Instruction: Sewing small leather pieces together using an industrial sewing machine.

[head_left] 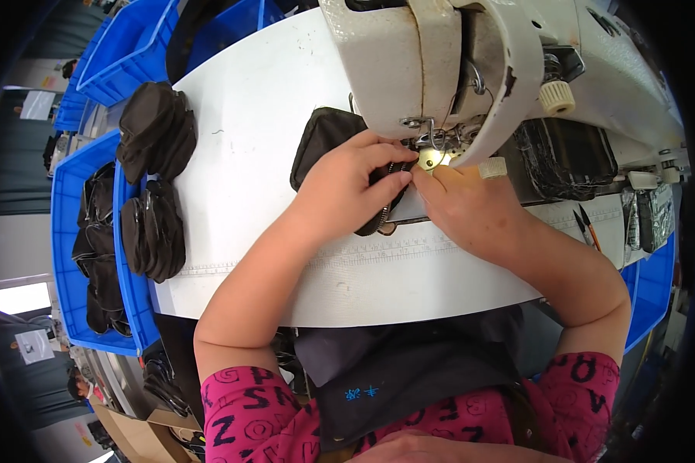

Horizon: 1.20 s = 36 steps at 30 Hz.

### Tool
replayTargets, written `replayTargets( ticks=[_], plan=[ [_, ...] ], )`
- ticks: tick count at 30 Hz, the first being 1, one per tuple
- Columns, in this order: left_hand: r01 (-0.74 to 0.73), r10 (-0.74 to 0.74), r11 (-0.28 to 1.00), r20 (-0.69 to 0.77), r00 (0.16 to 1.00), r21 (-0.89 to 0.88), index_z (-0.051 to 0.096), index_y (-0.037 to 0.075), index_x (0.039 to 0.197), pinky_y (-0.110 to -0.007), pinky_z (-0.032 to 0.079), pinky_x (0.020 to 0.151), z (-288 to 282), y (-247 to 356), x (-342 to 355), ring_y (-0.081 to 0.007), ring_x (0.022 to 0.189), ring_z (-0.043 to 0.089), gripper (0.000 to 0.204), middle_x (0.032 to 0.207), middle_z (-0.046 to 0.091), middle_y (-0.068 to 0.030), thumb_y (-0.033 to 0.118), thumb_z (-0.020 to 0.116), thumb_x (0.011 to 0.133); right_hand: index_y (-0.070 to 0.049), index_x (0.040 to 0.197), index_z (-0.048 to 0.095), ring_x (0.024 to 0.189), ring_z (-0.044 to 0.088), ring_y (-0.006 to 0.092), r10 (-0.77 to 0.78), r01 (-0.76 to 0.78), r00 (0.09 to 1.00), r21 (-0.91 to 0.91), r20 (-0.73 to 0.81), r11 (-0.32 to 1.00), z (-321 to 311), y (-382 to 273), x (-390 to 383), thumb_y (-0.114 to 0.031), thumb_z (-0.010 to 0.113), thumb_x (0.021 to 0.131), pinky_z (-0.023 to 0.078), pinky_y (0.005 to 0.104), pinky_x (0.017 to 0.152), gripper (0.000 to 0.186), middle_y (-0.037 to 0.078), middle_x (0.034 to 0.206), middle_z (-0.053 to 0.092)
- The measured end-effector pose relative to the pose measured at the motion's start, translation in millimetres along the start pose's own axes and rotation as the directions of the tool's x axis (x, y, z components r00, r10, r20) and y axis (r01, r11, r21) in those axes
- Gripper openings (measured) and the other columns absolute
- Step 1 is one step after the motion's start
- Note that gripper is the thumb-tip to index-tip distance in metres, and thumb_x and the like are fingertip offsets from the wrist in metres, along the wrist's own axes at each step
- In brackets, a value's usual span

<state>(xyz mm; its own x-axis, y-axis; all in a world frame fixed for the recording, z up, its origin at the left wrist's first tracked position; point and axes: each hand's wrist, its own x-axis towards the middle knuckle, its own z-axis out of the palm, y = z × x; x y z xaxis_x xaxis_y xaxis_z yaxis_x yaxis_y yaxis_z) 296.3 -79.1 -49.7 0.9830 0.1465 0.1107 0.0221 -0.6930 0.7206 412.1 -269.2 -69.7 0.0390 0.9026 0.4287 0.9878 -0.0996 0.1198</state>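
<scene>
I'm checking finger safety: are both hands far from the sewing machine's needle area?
No: the left hand and right hand are close to the lit needle plate under the sewing machine head.

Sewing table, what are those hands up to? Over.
Left hand gripping black zippered fabric. Right hand at its edge. Sewing machine head close to both.

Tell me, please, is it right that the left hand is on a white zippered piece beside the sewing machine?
Not quite: the head view shows the left hand on a dark zippered piece, not a white one, beside the sewing machine.
</scene>
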Motion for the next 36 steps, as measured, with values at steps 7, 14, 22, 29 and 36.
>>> replayTargets(
  ticks=[7, 14, 22, 29, 36],
  plan=[
    [0.352, -0.358, 0.646, 0.139, 0.923, -0.677, 0.066, 0.004, 0.116, -0.024, 0.049, 0.076, -3.1, -19.6, 7.1, -0.0071, 0.082, 0.055, 0.028, 0.107, 0.062, 0.0016, -0.001, 0.057, 0.090, -0.008, 0.106, 0.072, 0.089, 0.065, 0.0249, -0.057, 0.012, 0.991, 0.346, 0.122, 0.938, 2.6, -2.4, 6.7, -0.020, 0.081, 0.075, 0.055, 0.0379, 0.069, 0.034, 0.005, 0.093, 0.063],
    [0.326, -0.458, 0.432, 0.107, 0.883, -0.841, 0.067, 0.008, 0.118, -0.022, 0.048, 0.076, -0.1, -9.2, 5.4, -0.0059, 0.086, 0.054, 0.031, 0.114, 0.059, 0.0016, -0.001, 0.055, 0.090, -0.003, 0.091, 0.067, 0.099, 0.064, 0.0281, -0.239, 0.245, 0.969, 0.174, -0.056, 0.954, 6.5, -10.1, 11.9, -0.017, 0.070, 0.076, 0.056, 0.0360, 0.082, 0.021, 0.012, 0.098, 0.063],
    [-0.381, 0.388, 0.916, -0.043, 0.920, 0.125, 0.069, 0.006, 0.102, -0.037, 0.056, 0.088, -16.6, -6.7, -8.2, -0.0316, 0.103, 0.067, 0.023, 0.109, 0.070, -0.0097, -0.007, 0.060, 0.085, -0.002, 0.088, 0.065, 0.094, 0.065, 0.0282, -0.226, 0.241, 0.969, 0.178, -0.103, 0.954, 1.1, -13.3, 10.1, -0.014, 0.067, 0.073, 0.058, 0.0373, 0.080, 0.019, 0.013, 0.095, 0.065],
    [-0.309, 0.286, 0.931, 0.139, 0.948, 0.196, 0.067, 0.009, 0.122, -0.041, 0.056, 0.088, -23.9, 27.6, -13.2, -0.0333, 0.107, 0.067, 0.042, 0.111, 0.070, -0.0093, 0.014, 0.078, 0.082, -0.002, 0.089, 0.065, 0.084, 0.067, 0.0254, -0.168, 0.179, 0.984, 0.232, -0.066, 0.956, -4.5, -6.4, -1.7, -0.014, 0.068, 0.074, 0.056, 0.0353, 0.069, 0.020, 0.010, 0.089, 0.064],
    [-0.220, 0.191, 0.958, 0.165, 0.968, 0.183, 0.064, 0.012, 0.133, -0.042, 0.056, 0.089, -22.2, 23.6, -15.1, -0.0372, 0.105, 0.067, 0.065, 0.120, 0.071, -0.0113, 0.001, 0.078, 0.070, -0.002, 0.091, 0.066, 0.088, 0.069, 0.0257, -0.140, 0.161, 0.984, 0.215, -0.110, 0.963, -6.0, -6.7, -3.2, -0.014, 0.068, 0.077, 0.057, 0.0352, 0.071, 0.018, 0.012, 0.093, 0.067]
  ],
)
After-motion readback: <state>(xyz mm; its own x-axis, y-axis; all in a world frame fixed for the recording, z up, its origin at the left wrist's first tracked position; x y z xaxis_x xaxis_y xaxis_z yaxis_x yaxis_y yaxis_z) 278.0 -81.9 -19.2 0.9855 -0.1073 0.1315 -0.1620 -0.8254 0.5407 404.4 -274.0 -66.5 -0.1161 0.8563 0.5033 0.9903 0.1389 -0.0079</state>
